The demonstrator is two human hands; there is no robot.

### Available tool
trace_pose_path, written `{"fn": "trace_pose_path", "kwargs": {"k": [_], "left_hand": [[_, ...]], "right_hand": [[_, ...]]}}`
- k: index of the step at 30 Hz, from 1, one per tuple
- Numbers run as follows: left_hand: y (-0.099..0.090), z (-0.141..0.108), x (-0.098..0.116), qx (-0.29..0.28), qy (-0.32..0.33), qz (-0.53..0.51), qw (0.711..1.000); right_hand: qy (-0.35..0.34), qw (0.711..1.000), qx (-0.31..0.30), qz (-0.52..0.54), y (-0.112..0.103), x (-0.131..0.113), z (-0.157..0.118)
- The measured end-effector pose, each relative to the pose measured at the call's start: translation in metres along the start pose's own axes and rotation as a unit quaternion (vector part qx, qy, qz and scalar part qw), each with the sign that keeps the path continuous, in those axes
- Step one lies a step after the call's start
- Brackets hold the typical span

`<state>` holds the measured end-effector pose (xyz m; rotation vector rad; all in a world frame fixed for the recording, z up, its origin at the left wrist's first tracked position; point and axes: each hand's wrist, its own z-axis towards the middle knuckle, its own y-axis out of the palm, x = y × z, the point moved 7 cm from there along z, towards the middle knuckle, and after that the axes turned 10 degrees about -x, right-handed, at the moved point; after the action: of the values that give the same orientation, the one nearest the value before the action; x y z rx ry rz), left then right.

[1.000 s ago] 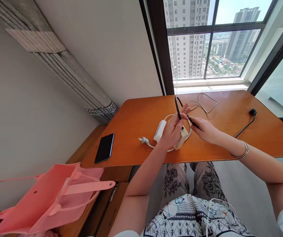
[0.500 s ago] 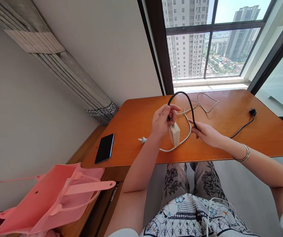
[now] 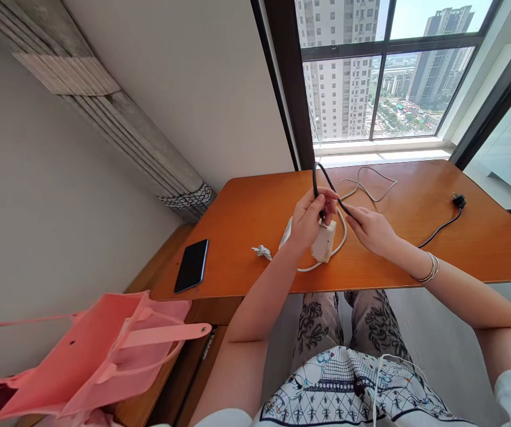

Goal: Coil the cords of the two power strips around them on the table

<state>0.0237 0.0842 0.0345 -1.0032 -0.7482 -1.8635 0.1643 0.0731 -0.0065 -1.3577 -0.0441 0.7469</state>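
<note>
My left hand [image 3: 312, 218] pinches a black power cable [image 3: 314, 179] over the middle of the table. The cable rises in a narrow loop and comes down to my right hand [image 3: 371, 230], whose fingers are closed on it. Directly below my left fingers is a white, box-shaped block [image 3: 323, 243]; whether the cable joins it is hidden. Another white piece [image 3: 286, 232] shows partly behind my left wrist. A white cord [image 3: 343, 232] curves around the block, and a white plug [image 3: 262, 252] lies left of my forearm. The cable's black plug [image 3: 459, 200] rests at the right.
The orange-brown wooden table [image 3: 237, 225] stands by a window. A black phone [image 3: 191, 265] lies near its left edge. A pink bag [image 3: 104, 356] sits open at the lower left. Thin white cord [image 3: 382, 178] spreads toward the back. A grey curtain [image 3: 148, 145] hangs left.
My hands have moved closer together, the left one to the right. The black loop has narrowed and leans left. The white block has turned, showing a broader face.
</note>
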Motion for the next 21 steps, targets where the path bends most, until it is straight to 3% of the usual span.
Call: {"fn": "trace_pose_path", "kwargs": {"k": [5, 10, 13, 17, 21], "left_hand": [[0.013, -0.003, 0.000, -0.034, 0.056, 0.086, 0.994], [0.011, -0.006, -0.011, -0.001, 0.043, 0.040, 0.998], [0.009, -0.003, -0.010, -0.017, 0.014, 0.031, 0.999], [0.004, 0.003, -0.007, -0.050, -0.067, 0.086, 0.993], [0.004, -0.003, -0.002, -0.005, -0.083, 0.233, 0.969]], "right_hand": [[-0.006, 0.993, -0.078, -0.093, -0.003, -0.027, -0.007], [-0.009, 0.990, -0.111, -0.091, -0.001, -0.035, -0.015], [-0.024, 0.991, -0.120, -0.053, 0.004, -0.034, -0.016], [-0.032, 0.996, -0.084, 0.002, 0.008, -0.031, -0.014], [0.016, 0.996, -0.080, -0.018, 0.012, -0.033, -0.012]]}}
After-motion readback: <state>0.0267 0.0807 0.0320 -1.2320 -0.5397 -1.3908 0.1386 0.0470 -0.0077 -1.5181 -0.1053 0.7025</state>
